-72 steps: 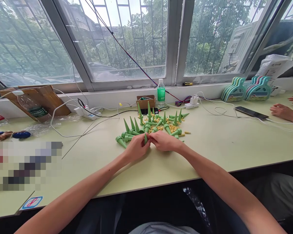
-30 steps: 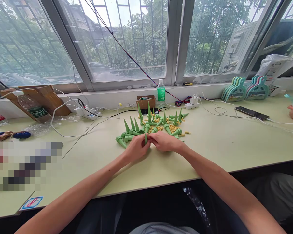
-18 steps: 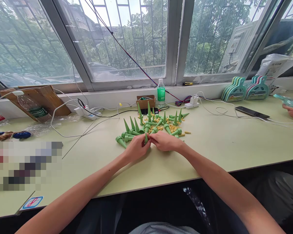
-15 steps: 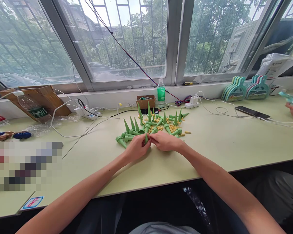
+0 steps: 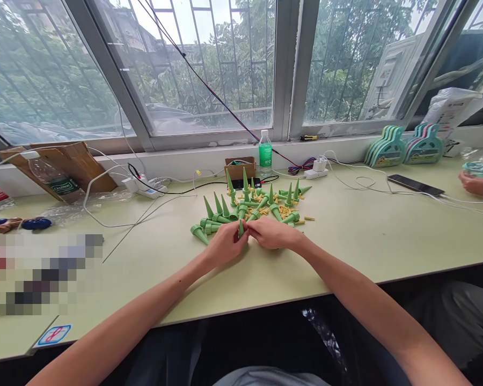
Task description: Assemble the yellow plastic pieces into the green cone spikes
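Observation:
My left hand (image 5: 224, 242) is closed around a green plastic cone-shaped spike (image 5: 241, 229), whose tip points up between the fingers. Against its right side, my right hand (image 5: 271, 233) is pinched, fingertips meeting the left hand's. Whatever those right fingers grip is hidden. Just beyond both hands lies a pile of similar green spikes (image 5: 220, 219), some standing on their caps and some on their sides. Small yellow sticks (image 5: 265, 213) are scattered among them.
Behind the pile are a small cardboard box (image 5: 240, 167) and a green-labelled bottle (image 5: 265, 151). White cables and a phone (image 5: 415, 185) lie to the right. At the right edge another person's hand (image 5: 478, 184) holds something in clear plastic. A tilted bottle (image 5: 56, 177) rests at left.
My hands and the held spike look the same. At the far right, the other person's hand has shifted left and slightly down with a plastic-wrapped item.

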Action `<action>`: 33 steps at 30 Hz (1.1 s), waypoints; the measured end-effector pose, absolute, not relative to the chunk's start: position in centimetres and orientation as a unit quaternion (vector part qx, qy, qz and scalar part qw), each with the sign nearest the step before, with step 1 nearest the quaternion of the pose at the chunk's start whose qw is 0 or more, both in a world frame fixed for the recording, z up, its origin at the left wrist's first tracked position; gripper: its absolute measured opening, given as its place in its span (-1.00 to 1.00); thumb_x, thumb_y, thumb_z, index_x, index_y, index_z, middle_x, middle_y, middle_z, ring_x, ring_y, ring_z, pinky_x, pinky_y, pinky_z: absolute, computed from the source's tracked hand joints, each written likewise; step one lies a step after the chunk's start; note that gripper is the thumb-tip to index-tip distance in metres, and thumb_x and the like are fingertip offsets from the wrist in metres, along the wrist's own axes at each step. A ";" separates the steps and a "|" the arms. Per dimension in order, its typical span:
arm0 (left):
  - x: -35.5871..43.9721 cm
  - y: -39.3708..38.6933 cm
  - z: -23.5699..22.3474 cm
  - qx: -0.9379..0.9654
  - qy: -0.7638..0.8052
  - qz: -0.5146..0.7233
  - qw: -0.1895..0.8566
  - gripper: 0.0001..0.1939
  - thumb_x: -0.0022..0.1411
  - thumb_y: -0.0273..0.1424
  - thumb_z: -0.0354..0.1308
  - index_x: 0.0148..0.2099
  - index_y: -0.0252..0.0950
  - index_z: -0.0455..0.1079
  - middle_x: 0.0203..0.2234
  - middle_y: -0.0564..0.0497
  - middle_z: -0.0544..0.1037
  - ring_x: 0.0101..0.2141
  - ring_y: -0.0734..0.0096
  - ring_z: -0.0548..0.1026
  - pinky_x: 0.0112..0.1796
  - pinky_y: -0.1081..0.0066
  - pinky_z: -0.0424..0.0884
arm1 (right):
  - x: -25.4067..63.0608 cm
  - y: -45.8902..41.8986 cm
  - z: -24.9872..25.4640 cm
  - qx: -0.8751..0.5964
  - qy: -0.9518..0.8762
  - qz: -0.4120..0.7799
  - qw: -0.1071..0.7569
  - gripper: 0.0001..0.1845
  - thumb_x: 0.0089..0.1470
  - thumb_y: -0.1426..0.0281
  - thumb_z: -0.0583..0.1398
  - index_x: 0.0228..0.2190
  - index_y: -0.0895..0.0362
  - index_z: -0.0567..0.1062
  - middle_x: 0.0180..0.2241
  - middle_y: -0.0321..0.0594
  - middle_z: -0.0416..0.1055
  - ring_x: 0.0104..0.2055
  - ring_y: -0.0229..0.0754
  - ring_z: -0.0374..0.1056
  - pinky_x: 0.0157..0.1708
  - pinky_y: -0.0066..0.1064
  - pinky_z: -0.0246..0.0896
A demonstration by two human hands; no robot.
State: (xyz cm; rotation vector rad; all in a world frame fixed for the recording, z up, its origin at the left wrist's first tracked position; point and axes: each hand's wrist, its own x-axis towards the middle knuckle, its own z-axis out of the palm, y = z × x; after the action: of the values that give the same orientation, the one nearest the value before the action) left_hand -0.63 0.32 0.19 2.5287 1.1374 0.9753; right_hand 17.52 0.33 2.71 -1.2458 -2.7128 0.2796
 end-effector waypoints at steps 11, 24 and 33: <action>-0.7 0.4 0.1 0.856 0.382 0.330 0.109 -0.80 0.21 -0.42 0.06 -0.48 -0.28 0.23 -0.70 0.16 0.25 -0.65 0.56 0.14 -0.56 0.48 0.10 | 17.5 0.3 2.7 -0.414 -0.901 0.098 0.086 -0.74 0.26 0.46 -0.05 -0.36 0.18 0.41 -0.40 -0.15 0.43 -0.42 -0.24 0.24 -0.44 -0.45 -0.05; -0.6 0.4 0.0 0.853 0.387 0.335 0.105 -0.80 0.21 -0.41 0.06 -0.48 -0.28 0.23 -0.70 0.16 0.24 -0.65 0.56 0.16 -0.56 0.48 0.11 | 17.5 0.3 2.6 -0.414 -0.903 0.092 0.073 -0.72 0.24 0.47 -0.06 -0.33 0.20 0.44 -0.39 -0.12 0.44 -0.41 -0.22 0.25 -0.43 -0.43 -0.05; -0.6 0.2 0.2 0.857 0.386 0.318 0.123 -0.80 0.24 -0.39 0.04 -0.46 -0.28 0.22 -0.68 0.16 0.24 -0.62 0.56 0.15 -0.54 0.48 0.11 | 17.6 0.1 2.8 -0.414 -0.903 0.098 0.064 -0.72 0.25 0.46 -0.07 -0.30 0.18 0.42 -0.38 -0.12 0.42 -0.42 -0.22 0.22 -0.44 -0.42 -0.06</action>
State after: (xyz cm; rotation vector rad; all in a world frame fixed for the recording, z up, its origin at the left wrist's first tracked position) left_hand -0.63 0.23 0.18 2.4996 1.1264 0.9284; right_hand 17.60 0.15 2.83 -1.2499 -2.7267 0.2967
